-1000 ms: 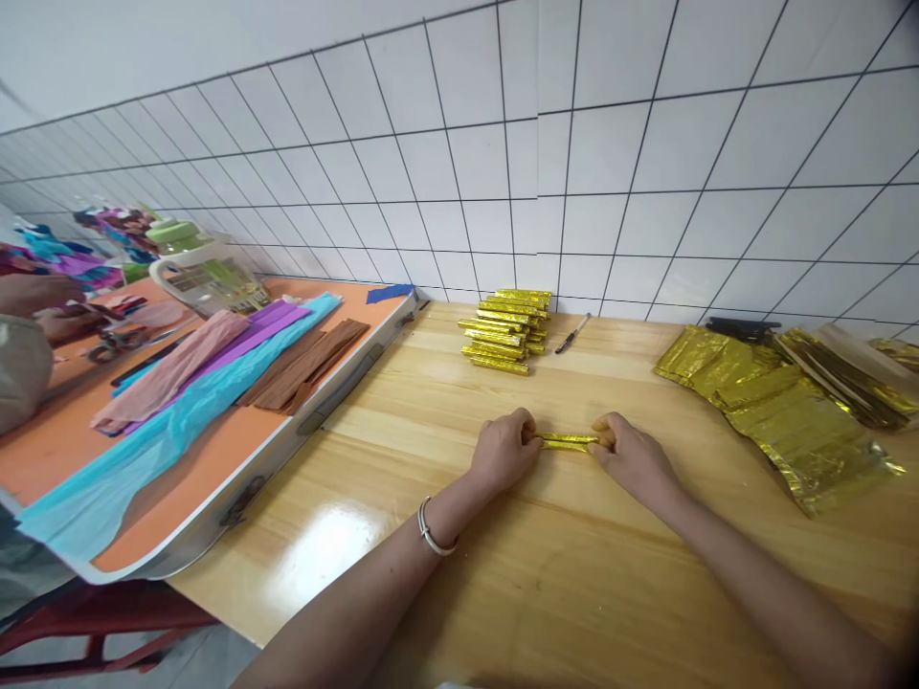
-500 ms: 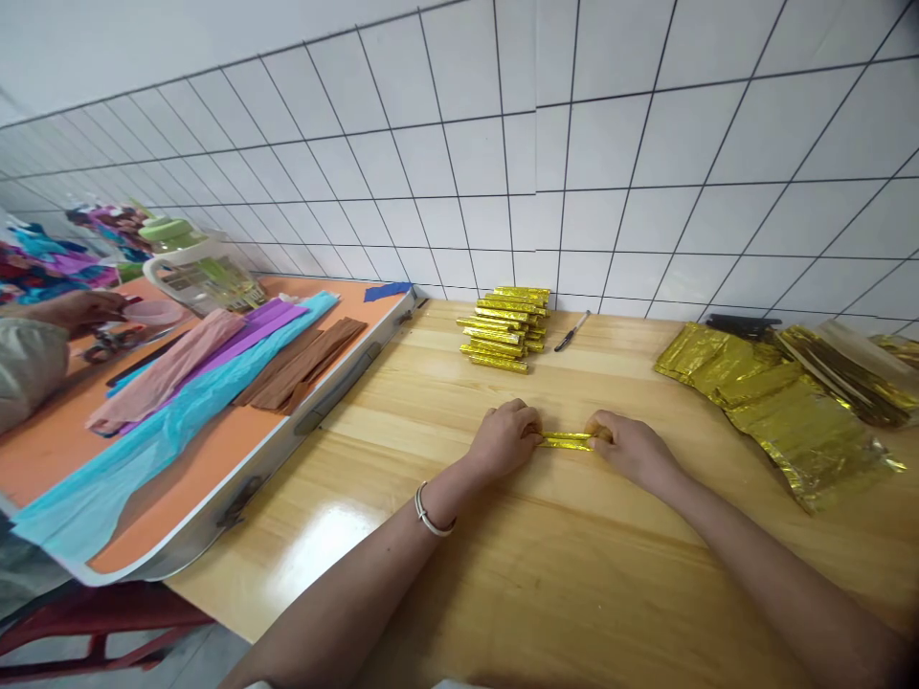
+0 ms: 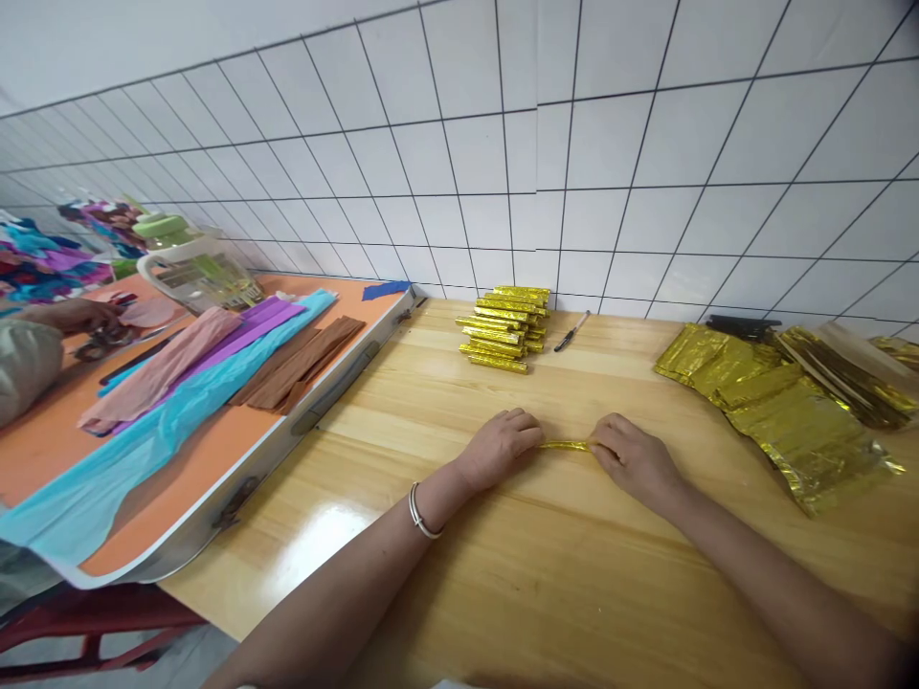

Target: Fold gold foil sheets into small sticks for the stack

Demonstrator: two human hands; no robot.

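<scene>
1. Left hand (image 3: 501, 450) grasps the left end of the gold strip (image 3: 567, 445), fingers bent over it, thumb mostly hidden.
2. Right hand (image 3: 638, 464) grasps the other end, fingertips gathered on it.
3. Strip sits between the hands, roughly crosswise, on or just above the table (image 3: 402, 411) (contact along its middle: can't tell). Only a narrow middle stretch shows.
4. Handling, judged by looks: very light, thin, crinkly foil. Soft enough to fold or roll, likely a bit springy, so it may loosen if let go. Shiny face probably slick. Creases easily, might tear if pulled hard.
5. Best hold: both ends, fingertips only, light and even. Squeezing the middle would probably flatten it.
6. Similar gold pieces in a pile (image 3: 503, 330) beyond the hands; pen (image 3: 572, 332) just right of the pile, near the wall (image 3: 603, 220). Foil sheets (image 3: 782, 411) lie farther right.
7. Left side: brown cloth (image 3: 302, 364) and blue cloth (image 3: 162, 431) on an orange board (image 3: 193, 469); jug (image 3: 205, 273) behind. Co-worker's hand (image 3: 76, 313) is over there too (blurry).
8. Brands, labels, writing: none readable. Pen too small, jug too blurred to tell.
</scene>
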